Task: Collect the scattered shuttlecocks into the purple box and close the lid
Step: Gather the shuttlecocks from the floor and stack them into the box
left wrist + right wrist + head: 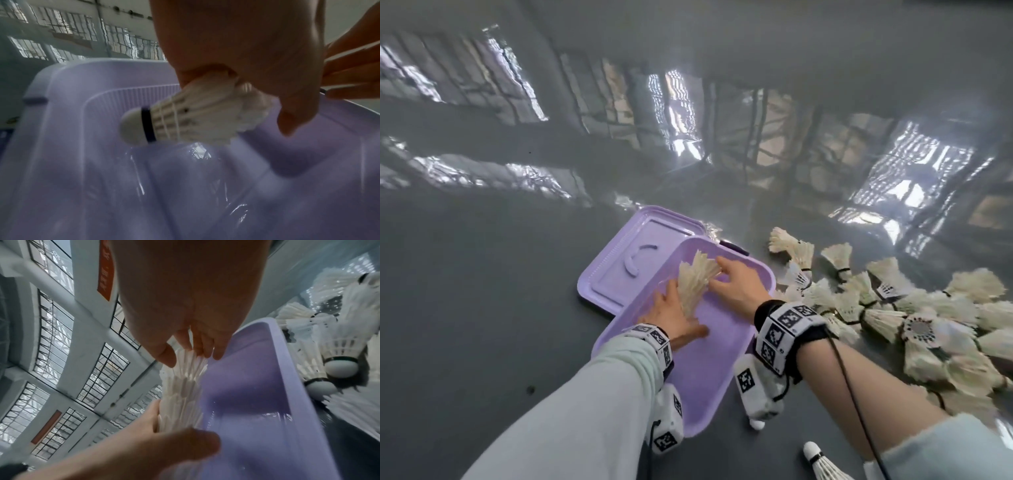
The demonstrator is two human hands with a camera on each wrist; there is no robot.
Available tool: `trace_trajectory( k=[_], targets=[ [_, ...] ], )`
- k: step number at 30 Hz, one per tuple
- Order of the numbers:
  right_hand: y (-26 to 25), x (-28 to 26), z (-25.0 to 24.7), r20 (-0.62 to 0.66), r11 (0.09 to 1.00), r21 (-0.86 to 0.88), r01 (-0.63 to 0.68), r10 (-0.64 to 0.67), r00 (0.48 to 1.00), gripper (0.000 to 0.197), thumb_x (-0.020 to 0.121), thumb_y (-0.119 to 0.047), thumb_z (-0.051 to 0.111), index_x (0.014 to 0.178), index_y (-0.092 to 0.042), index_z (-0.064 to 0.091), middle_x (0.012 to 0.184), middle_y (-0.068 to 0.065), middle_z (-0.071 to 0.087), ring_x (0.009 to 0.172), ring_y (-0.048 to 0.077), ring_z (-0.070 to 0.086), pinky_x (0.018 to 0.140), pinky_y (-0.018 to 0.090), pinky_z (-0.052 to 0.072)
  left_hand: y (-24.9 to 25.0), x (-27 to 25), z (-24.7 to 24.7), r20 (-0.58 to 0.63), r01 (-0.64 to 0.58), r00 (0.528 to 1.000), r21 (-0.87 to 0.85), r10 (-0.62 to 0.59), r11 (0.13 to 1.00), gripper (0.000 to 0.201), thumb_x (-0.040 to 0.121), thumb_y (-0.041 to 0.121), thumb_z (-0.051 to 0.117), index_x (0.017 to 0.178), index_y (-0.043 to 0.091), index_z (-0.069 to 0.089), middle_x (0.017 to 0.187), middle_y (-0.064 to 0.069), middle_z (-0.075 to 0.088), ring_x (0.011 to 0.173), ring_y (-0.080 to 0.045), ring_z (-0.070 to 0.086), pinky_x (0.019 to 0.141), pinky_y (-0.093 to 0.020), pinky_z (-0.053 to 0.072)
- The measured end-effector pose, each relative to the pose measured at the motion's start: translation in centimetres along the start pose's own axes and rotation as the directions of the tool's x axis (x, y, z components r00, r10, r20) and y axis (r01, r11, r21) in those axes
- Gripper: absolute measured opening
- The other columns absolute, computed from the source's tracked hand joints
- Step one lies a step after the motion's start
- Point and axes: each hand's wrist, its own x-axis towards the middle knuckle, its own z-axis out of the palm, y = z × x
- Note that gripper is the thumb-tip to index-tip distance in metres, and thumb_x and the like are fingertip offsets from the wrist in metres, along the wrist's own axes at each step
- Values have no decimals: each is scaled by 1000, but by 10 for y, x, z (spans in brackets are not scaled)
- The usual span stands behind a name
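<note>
Head view: both hands (674, 317) (736, 281) clasp shuttlecocks (695, 281) over the purple box (709, 370).

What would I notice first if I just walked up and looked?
Two hands, the left hand and the right hand, holding a bunch of shuttlecocks over the open purple box. Then the big pile of shuttlecocks on the shiny floor to its right, and the lid lying behind the box.

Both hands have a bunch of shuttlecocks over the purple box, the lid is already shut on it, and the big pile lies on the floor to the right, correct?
Not quite: the lid is off, lying on the floor beside the open purple box, as the head view shows. The left hand and right hand do hold shuttlecocks over it, pile to the right.
</note>
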Motion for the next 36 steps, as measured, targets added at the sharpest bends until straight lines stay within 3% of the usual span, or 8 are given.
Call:
trace_trajectory(
  k=[3, 8, 13, 16, 20, 23, 29, 36],
  targets=[
    [11, 2, 9, 36, 996, 60, -60, 58, 998, 61, 88, -20, 58, 144, -10, 35, 142, 9, 48, 128, 24, 47, 103, 28, 35, 0, 10, 8, 132, 61, 989, -1, -61, 998, 139, 48, 44, 87, 147, 26, -8, 144, -9, 18, 135, -34, 33, 104, -49, 38],
    [23, 11, 26, 117, 982, 96, -165, 154, 981, 60, 84, -18, 57, 138, -16, 32, 130, 11, 54, 114, 25, 54, 94, 29, 43, -5, 8, 23, 250, 132, 957, 75, -147, 988, 116, 77, 18, 70, 147, 28, -22, 148, -12, 11, 133, -36, 37, 105, -47, 37],
    [24, 15, 38, 211, 979, 52, -198, 183, 960, 62, 83, -13, 56, 139, -12, 29, 125, 12, 54, 112, 28, 55, 84, 25, 42, -12, 18, 35, 179, 82, 977, 182, -115, 980, 100, 86, 30, 64, 151, 26, -12, 141, -14, 21, 128, -35, 39, 104, -42, 35],
    [28, 22, 46, 205, 981, 55, -187, 172, 964, 61, 79, -13, 57, 136, -16, 37, 130, 12, 49, 117, 28, 52, 97, 31, 44, -15, 24, 35, 67, 55, 995, 280, -76, 959, 88, 91, 35, 57, 153, 22, -4, 139, -14, 27, 124, -33, 41, 99, -39, 38],
    [31, 30, 52, 294, 962, -8, -273, 263, 919, 75, 81, -23, 55, 147, -33, 20, 137, 17, 29, 124, 36, 41, 106, 37, 38, -19, 28, 33, -131, 98, 991, 505, -36, 858, 78, 92, 36, 55, 152, 24, 6, 136, -9, 37, 122, -26, 44, 90, -34, 43],
    [25, 31, 60, 332, 962, 95, -256, 212, 919, 89, 73, -23, 60, 149, -25, 15, 127, 16, 49, 106, 24, 48, 101, 39, 44, -18, 28, 31, -201, 115, 979, 548, -2, 828, 60, 96, 30, 48, 149, 22, 19, 133, -8, 38, 119, -25, 43, 85, -33, 42],
    [16, 31, 69, 368, 927, 257, -275, 169, 914, 95, 88, -3, 52, 149, -12, -19, 143, 3, 40, 129, 22, 44, 108, 30, 37, -3, 25, 26, -240, 110, 971, 473, 7, 874, 50, 96, 23, 46, 142, 20, 26, 129, -9, 36, 115, -25, 46, 76, -32, 44],
    [20, 28, 48, 300, 951, 184, -249, 187, 935, 68, 87, -3, 48, 149, -6, 18, 136, 10, 47, 123, 25, 47, 102, 34, 41, 1, 19, 13, -245, 206, 958, 230, -148, 951, 41, 90, 24, 56, 125, 12, 38, 126, -13, 37, 113, -31, 50, 78, -37, 47]
  ],
)
